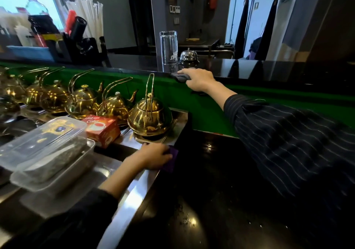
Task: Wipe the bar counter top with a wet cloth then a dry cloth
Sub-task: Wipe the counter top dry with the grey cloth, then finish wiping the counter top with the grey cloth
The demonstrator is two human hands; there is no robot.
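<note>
My right hand [199, 79] reaches forward onto the raised black bar counter top [269, 70] and presses a dark grey cloth [179, 77] on its near edge, just in front of a tall clear glass [168, 51] and a chrome call bell [188, 56]. Lower down, my left hand [153, 157] holds a purple cloth [172, 159] at the left edge of the lower glossy black counter [211, 181]. Small wet specks show on that lower surface near the front.
A row of several gold teapots [149, 116] stands on a steel shelf at the left, with a red tea box [102, 129] and stacked clear plastic containers [48, 152]. A straw holder [84, 28] and bottles stand at the back left. A green panel [207, 112] separates the two counters.
</note>
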